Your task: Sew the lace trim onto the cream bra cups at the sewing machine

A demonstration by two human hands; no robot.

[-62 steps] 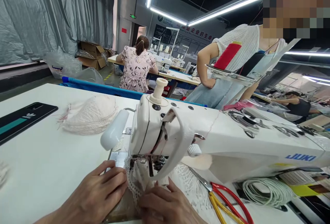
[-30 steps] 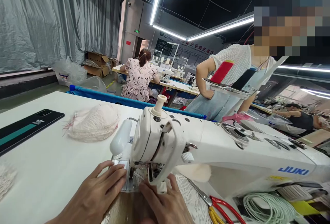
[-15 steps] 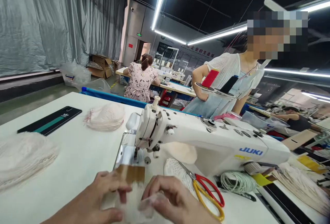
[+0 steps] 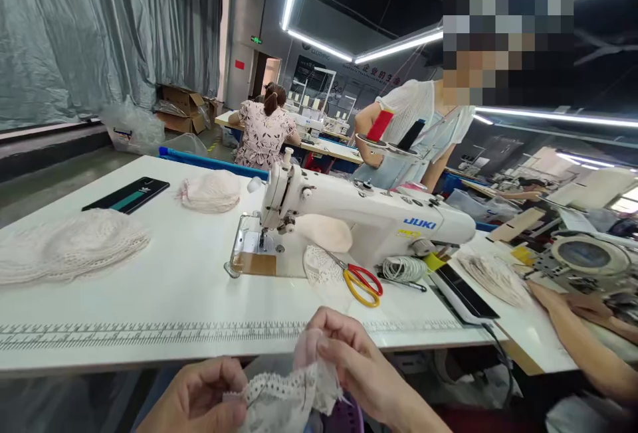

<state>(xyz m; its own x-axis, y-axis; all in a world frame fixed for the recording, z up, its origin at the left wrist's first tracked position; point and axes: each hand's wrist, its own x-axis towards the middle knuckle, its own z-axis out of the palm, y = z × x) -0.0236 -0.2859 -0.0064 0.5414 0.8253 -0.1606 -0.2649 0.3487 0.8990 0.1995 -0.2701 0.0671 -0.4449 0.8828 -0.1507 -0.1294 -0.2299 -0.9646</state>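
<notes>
A piece of white lace fabric [image 4: 284,393] with an eyelet edge hangs between my two hands, in front of the table's near edge. My left hand [image 4: 204,396] pinches its left end between thumb and fingers. My right hand [image 4: 349,360] is closed on the upper right part, where thin sheer cloth shows at the fingertips. Beyond them stands a white sewing machine [image 4: 369,214], its needle area bare of the lace. Scissors with red and yellow handles [image 4: 361,283] lie on a white lace piece [image 4: 321,265] beside the machine.
Stacks of pale lace pieces [image 4: 74,244] and a smaller stack [image 4: 212,191] lie at left, near a black case [image 4: 129,195]. A ruler strip [image 4: 149,335] runs along the table's front. Coiled cord [image 4: 403,269] sits right. A person [image 4: 413,121] stands behind; a co-worker's arm [image 4: 573,333] reaches in at right.
Both hands have come back from the sewing machine's needle plate toward me, carrying the lace fabric past the table's front edge. The view has pulled back, showing the ruler strip.
</notes>
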